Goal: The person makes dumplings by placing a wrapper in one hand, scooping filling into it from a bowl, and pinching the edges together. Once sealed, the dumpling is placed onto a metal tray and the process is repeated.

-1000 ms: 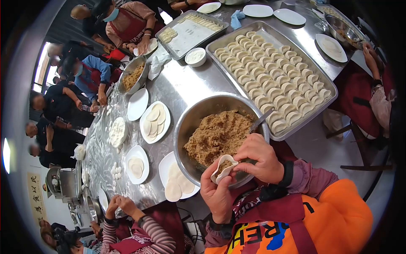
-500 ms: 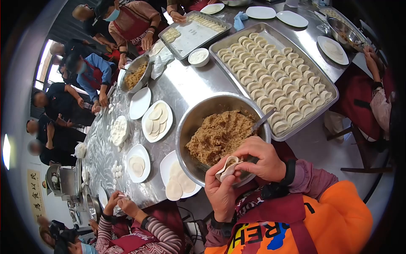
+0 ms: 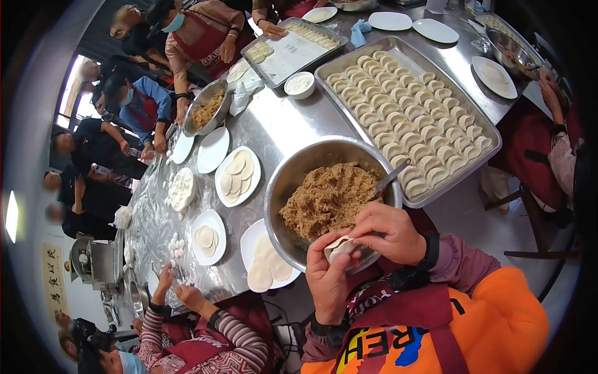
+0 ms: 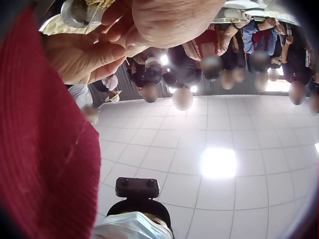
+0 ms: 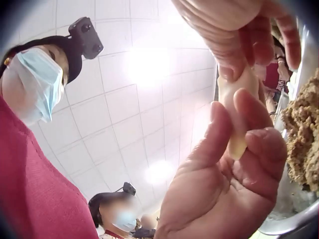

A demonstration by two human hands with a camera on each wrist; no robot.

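Observation:
A folded dumpling [image 3: 339, 248], its pale wrapper pressed together along the edge, is held between both hands over the near rim of a steel bowl [image 3: 271, 215]. My left hand [image 3: 327, 287] grips it from below, thumb in front and fingers behind. With thumb and fingers my right hand [image 3: 395, 235] pinches the edge at the other side. The right wrist view shows the dumpling [image 5: 234, 99] between the fingers of both hands. Brown minced filling [image 3: 327, 196] fills much of the bowl, and a spoon handle [image 3: 393, 174] leans on its right rim.
A large tray [image 3: 495, 153] with rows of dumplings lies beyond the bowl. Plates of round wrappers [image 3: 269, 265] stand to the left, beside a bowl of flour [image 3: 300, 85] farther back. Another person's hands [image 3: 193, 298] work at the near left edge.
The wrapper was open with filling showing; its edges are now folded together. My right fingers have moved along the edge. The neighbour's hands at the left have moved apart.

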